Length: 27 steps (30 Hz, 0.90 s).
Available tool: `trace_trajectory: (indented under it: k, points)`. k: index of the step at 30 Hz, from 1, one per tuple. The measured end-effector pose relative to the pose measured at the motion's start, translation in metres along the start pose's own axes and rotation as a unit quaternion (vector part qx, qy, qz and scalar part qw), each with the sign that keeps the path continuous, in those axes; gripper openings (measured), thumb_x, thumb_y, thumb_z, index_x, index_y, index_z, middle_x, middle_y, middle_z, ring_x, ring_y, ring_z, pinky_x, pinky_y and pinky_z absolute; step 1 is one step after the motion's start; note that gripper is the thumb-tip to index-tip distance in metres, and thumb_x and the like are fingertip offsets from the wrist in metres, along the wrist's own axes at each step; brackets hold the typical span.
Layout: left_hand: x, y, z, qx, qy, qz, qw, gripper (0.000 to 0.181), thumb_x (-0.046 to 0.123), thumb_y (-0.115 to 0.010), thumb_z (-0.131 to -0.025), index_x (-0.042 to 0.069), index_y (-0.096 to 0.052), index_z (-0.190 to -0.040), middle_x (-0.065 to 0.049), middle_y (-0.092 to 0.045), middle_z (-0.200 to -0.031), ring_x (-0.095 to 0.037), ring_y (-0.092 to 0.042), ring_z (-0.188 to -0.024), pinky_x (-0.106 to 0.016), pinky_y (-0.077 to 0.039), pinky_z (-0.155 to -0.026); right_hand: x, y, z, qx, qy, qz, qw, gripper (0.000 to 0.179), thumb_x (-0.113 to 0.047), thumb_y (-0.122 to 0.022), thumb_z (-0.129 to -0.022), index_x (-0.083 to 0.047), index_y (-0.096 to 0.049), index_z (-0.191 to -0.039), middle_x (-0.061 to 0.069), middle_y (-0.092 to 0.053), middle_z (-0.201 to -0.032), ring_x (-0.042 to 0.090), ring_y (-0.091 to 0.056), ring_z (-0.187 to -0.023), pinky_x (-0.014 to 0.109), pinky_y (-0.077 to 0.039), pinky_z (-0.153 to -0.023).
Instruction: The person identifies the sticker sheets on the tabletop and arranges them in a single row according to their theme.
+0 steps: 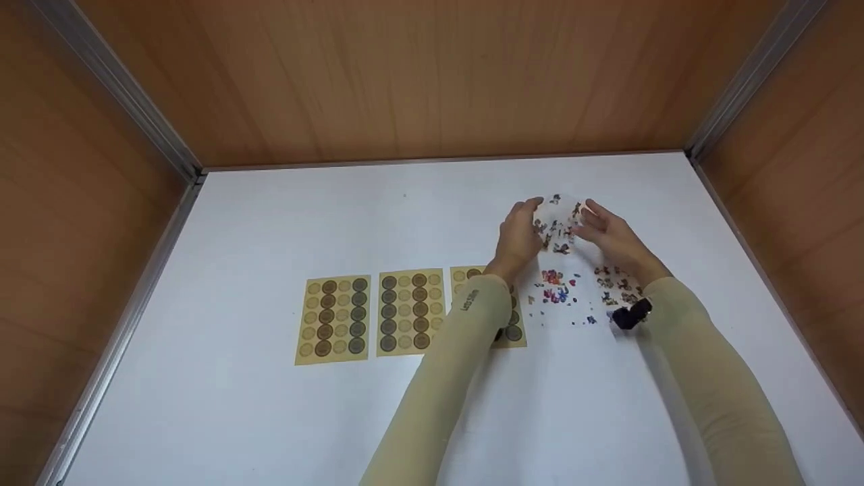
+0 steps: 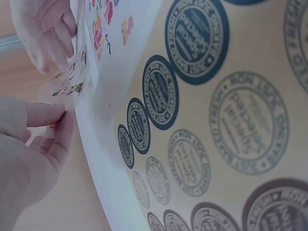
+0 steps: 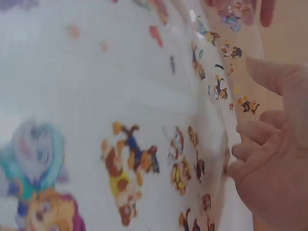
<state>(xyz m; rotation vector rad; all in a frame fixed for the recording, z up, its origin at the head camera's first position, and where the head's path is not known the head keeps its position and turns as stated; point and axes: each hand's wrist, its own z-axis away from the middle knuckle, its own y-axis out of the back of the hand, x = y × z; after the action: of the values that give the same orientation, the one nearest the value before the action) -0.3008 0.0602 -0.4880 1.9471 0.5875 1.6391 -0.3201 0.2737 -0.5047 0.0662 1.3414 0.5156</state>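
Observation:
A clear sheet of small cartoon-dog stickers (image 1: 557, 223) is raised above the table at the right. My left hand (image 1: 518, 236) pinches its left edge between thumb and fingertips, as the left wrist view shows at the sheet (image 2: 72, 91). On the opposite side, my right hand (image 1: 615, 241) has its thumb and fingers spread beside the sheet's edge, fingertips right at the film (image 3: 248, 103). Below the hands lie more stickers, bright coloured ones (image 1: 555, 295) and a group of dog stickers (image 1: 615, 278), the latter partly covered by the right wrist.
Two tan sheets of round label stickers (image 1: 332, 318) (image 1: 410, 312) lie side by side left of the arms. A third tan sheet (image 1: 466, 273) is partly hidden under the left forearm. Wooden panels (image 1: 432, 81) border the white table (image 1: 270, 418).

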Motion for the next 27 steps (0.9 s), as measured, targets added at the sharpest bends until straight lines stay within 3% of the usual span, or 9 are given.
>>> trace_trajectory:
  k: [3,6,12,15,19,23,27]
  points:
    - [-0.001,0.002,0.000,0.007,-0.004,0.015,0.9998,0.066,-0.016,-0.063,-0.089,0.012,-0.051,-0.147,-0.006,-0.058,-0.137,-0.014,-0.062,-0.115,-0.015,-0.046,-0.100,-0.005,-0.001,0.000,0.025,0.005,-0.131,0.9911,0.086,-0.027,-0.067,-0.100,-0.018,-0.011,-0.165,0.007,-0.024,-0.167,0.024,-0.034,-0.148,0.039,-0.029,-0.121]
    - [0.000,0.003,0.001,0.020,-0.015,0.045,0.9987,0.069,-0.019,-0.063,-0.086,0.011,-0.051,-0.147,-0.006,-0.058,-0.135,-0.013,-0.064,-0.106,-0.012,-0.050,-0.091,-0.008,-0.001,0.002,0.053,0.020,-0.197,0.9789,0.083,-0.016,-0.067,-0.100,-0.016,-0.015,-0.164,0.010,-0.033,-0.162,0.025,-0.047,-0.139,0.040,-0.038,-0.116]
    - [0.005,0.007,0.004,0.044,-0.024,0.120,0.9916,0.070,-0.018,-0.069,-0.084,0.009,-0.052,-0.145,-0.010,-0.057,-0.134,-0.009,-0.067,-0.095,-0.008,-0.052,-0.075,-0.007,0.003,0.008,0.079,0.032,-0.219,0.9720,0.079,-0.013,-0.063,-0.102,-0.016,-0.015,-0.164,0.013,-0.041,-0.149,0.026,-0.057,-0.125,0.047,-0.046,-0.108]
    - [0.010,0.005,0.005,0.050,-0.019,0.154,0.9865,0.068,-0.017,-0.072,-0.083,0.008,-0.053,-0.144,-0.010,-0.058,-0.133,-0.008,-0.067,-0.093,-0.008,-0.052,-0.075,-0.006,0.005,0.012,0.069,0.023,-0.233,0.9697,0.079,-0.014,-0.063,-0.102,-0.018,-0.015,-0.164,0.011,-0.043,-0.146,0.027,-0.056,-0.126,0.045,-0.049,-0.105]
    - [0.018,0.002,0.008,0.052,-0.013,0.209,0.9765,0.067,-0.015,-0.074,-0.083,0.009,-0.055,-0.143,-0.011,-0.058,-0.133,-0.007,-0.068,-0.092,-0.009,-0.054,-0.075,-0.007,0.006,0.020,0.060,0.025,-0.249,0.9664,0.074,-0.016,-0.066,-0.100,-0.018,-0.025,-0.162,0.009,-0.052,-0.139,0.025,-0.060,-0.123,0.040,-0.052,-0.103]
    - [0.024,0.000,0.011,0.052,-0.011,0.241,0.9692,0.069,-0.016,-0.075,-0.081,0.008,-0.054,-0.143,-0.013,-0.059,-0.132,-0.008,-0.069,-0.090,-0.010,-0.055,-0.075,-0.011,0.009,0.027,0.066,0.052,-0.276,0.9575,0.063,-0.014,-0.068,-0.098,-0.014,-0.038,-0.154,0.009,-0.062,-0.128,0.021,-0.067,-0.109,0.036,-0.056,-0.097]
    - [0.026,0.001,0.016,0.039,0.009,0.270,0.9619,0.073,-0.014,-0.076,-0.082,0.009,-0.050,-0.146,-0.013,-0.058,-0.134,-0.009,-0.068,-0.090,-0.012,-0.056,-0.075,-0.015,0.013,0.035,0.074,0.080,-0.279,0.9540,0.058,-0.009,-0.068,-0.097,-0.010,-0.042,-0.149,0.009,-0.067,-0.118,0.020,-0.069,-0.099,0.035,-0.059,-0.089]
